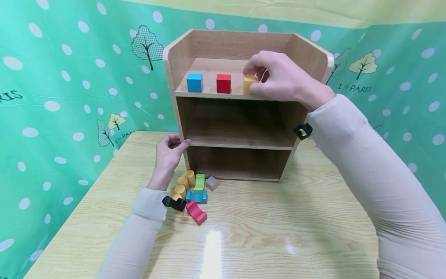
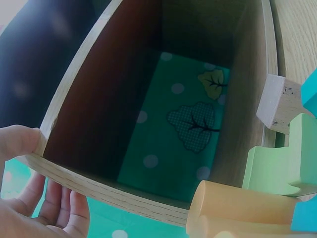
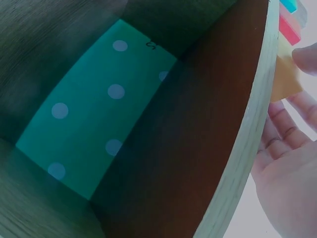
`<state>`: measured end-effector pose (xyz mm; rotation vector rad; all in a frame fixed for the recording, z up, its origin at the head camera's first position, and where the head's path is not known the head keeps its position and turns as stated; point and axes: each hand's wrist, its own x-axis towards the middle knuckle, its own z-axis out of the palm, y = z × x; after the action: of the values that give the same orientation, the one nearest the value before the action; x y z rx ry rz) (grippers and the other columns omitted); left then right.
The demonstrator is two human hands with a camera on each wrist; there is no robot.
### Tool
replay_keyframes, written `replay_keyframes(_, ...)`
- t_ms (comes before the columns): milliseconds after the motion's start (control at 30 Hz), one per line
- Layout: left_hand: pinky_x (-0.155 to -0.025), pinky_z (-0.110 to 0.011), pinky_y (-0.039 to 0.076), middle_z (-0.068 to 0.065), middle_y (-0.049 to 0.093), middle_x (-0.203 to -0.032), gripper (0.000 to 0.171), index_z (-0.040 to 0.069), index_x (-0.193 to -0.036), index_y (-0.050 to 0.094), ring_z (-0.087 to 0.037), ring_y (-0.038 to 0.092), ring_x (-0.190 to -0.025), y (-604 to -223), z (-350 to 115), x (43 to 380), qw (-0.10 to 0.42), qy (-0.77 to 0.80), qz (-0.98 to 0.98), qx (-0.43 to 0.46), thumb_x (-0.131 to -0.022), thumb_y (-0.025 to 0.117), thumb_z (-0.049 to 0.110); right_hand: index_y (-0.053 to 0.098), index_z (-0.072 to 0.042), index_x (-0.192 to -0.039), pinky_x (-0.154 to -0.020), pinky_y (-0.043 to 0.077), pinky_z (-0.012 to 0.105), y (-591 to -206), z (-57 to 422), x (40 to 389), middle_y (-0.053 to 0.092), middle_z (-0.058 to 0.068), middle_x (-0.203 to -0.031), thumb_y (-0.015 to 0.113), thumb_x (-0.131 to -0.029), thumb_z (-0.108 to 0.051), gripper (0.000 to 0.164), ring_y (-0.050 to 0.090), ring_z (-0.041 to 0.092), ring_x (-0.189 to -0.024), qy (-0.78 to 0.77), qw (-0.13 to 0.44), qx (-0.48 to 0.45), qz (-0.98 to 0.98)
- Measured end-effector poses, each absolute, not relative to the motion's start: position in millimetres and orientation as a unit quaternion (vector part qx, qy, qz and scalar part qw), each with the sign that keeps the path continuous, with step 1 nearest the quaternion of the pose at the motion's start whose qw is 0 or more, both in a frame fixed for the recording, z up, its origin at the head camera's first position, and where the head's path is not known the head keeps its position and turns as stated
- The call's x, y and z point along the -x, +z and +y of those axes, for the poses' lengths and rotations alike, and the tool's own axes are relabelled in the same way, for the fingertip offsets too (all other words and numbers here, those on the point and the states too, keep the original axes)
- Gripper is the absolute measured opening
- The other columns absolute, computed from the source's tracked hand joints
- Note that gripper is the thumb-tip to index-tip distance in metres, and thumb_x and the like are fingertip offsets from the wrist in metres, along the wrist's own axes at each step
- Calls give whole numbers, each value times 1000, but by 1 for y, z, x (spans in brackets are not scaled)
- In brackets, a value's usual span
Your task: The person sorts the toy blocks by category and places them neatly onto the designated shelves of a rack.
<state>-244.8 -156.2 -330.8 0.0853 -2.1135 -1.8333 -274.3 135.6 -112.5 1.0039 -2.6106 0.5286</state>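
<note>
A wooden shelf (image 1: 240,145) with open compartments stands upright on the table. On its top board, a blue cube (image 1: 194,83) and a red cube (image 1: 223,83) sit in a row near the front edge. To their right, my right hand (image 1: 278,75) pinches a yellow block (image 1: 249,84) between thumb and fingers; in the right wrist view the yellow block (image 3: 286,79) is at the board's edge. My left hand (image 1: 167,157) grips the shelf's left side panel, the thumb on its front edge and the fingers around the outside, as the left wrist view shows.
By the shelf's lower left corner lie several yellow cylinders (image 1: 189,178), a green notched block (image 1: 199,183), a blue curved block (image 1: 197,197), a pink curved block (image 1: 196,212) and a grey cube (image 1: 211,183). A green dotted curtain (image 1: 80,93) hangs behind the table (image 1: 265,232).
</note>
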Motion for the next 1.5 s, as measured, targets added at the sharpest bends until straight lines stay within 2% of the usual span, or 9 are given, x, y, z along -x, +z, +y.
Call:
replay_keyframes(533,-83,-28,46,-6,56,-103,38,5,-111,57,-20,53,-95,-330,-157,246,174,-643,-745,-31,-84,74,26,65,-9,-110,-79,42,30,-112,150,263,56,4,-104,60,-83,-16,29,52,16,-90,197,188,-343,-899)
replay_keyframes(767,-83,-28,46,-6,55,-104,39,5,-112,57,-20,52,-96,-330,-158,245,175,-641,-747,-29,-84,74,27,67,-8,-107,-79,41,24,-115,155,255,57,1,-99,62,-85,-17,25,49,9,-85,209,226,-355,-883)
replay_keyframes(1033,-82,-27,46,-5,55,-103,38,5,-111,57,-20,52,-95,-329,-158,245,175,-645,-744,-29,-84,74,26,68,-6,-102,-78,40,19,-122,162,246,58,-1,-93,63,-84,-8,19,49,7,-81,228,256,-380,-859)
replay_keyframes(1233,-83,-28,46,-6,55,-104,39,6,-112,57,-20,52,-96,-330,-158,245,173,-640,-748,-32,-84,74,27,69,-7,-102,-77,41,20,-131,167,240,58,-2,-91,63,-81,-5,21,50,8,-81,244,268,-403,-840)
replay_keyframes(1500,-82,-27,47,-6,55,-103,39,6,-112,56,-21,52,-95,-331,-157,244,168,-640,-749,-32,-84,74,28,69,-4,-98,-75,43,21,-145,166,233,62,4,-92,64,-79,3,20,51,10,-81,274,281,-453,-801)
